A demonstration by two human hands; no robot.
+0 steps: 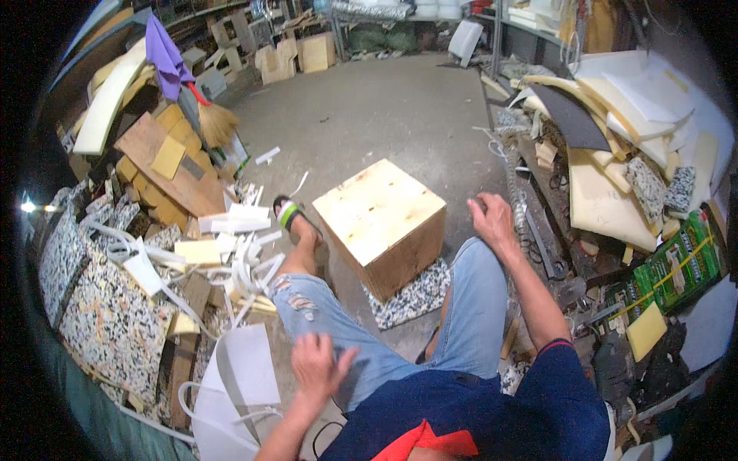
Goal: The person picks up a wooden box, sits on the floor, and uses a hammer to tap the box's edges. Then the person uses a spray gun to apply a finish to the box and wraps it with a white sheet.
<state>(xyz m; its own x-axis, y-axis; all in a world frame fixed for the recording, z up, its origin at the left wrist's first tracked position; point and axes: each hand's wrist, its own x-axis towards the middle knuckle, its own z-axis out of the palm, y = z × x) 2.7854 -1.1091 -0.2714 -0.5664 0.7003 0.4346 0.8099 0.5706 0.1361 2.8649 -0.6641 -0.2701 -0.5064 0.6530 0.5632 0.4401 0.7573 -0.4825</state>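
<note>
A wooden box (380, 213) with a pale plywood top stands on the floor between my legs. Under it lies a slab of speckled foam (411, 302). My left hand (317, 367) is held over my left thigh, its thumb spread away from the fingers and nothing in it. Beside my right knee, to the right of the box, my right hand (494, 220) has loosely bent fingers and holds nothing. Neither hand touches the box.
Foam offcuts and white strips (242, 261) are heaped at the left, beside speckled foam blocks (108, 307). A straw broom (217, 123) leans behind them. Foam sheets (607, 184) pile up at the right, above a green package (680, 257). Concrete floor (369, 107) stretches beyond the box.
</note>
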